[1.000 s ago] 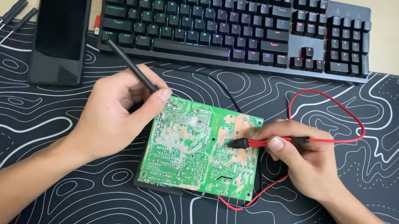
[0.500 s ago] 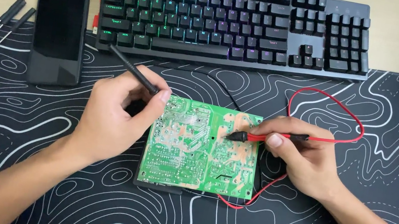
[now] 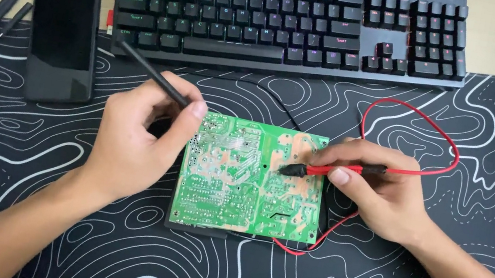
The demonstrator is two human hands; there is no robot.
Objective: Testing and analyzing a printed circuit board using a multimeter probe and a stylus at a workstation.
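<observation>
circuit board (image 3: 250, 180) | left hand (image 3: 136, 136) pinching black probe (image 3: 150, 73) | right hand (image 3: 381, 190) pinching red probe (image 3: 330, 170)

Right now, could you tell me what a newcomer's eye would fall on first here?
A green circuit board lies solder side up at the centre of a black desk mat with white contour lines. The right hand holds a red probe with its tip at the board, and the left hand holds a black probe at the board's left edge.
</observation>
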